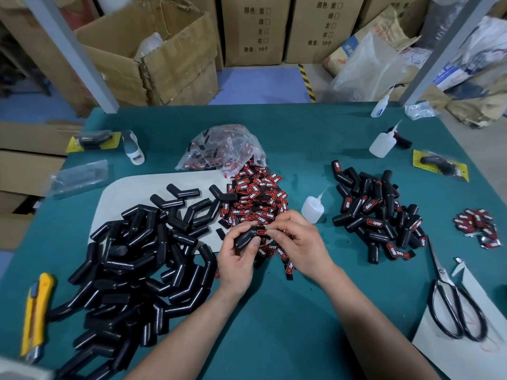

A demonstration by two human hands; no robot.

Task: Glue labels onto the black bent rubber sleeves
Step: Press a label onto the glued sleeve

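We have one black bent rubber sleeve (246, 238) in our left hand (236, 263), fingers curled round its lower leg, thumb on the bend. Our right hand (300, 244) pinches a small red-and-black printed label (264, 232) between thumb and forefinger, right against the sleeve's upper leg. Both hands hover just above the green worktop (274, 338), over the near edge of the heap of loose labels (256, 200).

We judge this the placing step, and the chief danger is a crooked label. The sleeve is round and the pinch hides most of the label, so its edges are hard to check against the leg. We cannot tell whether glue is already on either part; if it is, our fingertips sit close enough to pick some up. Should the hands sink, a wet spot could catch loose labels directly beneath them. Let go too early, the label may lift at its ends on the curve.

The white squeeze bottle (312, 208) stands just right of the right hand, near enough for a knuckle to tip it. A heap of bare sleeves (131, 270) lies left of the hands, a heap of labelled sleeves (378, 218) further right; a dropped piece could land in the wrong heap.
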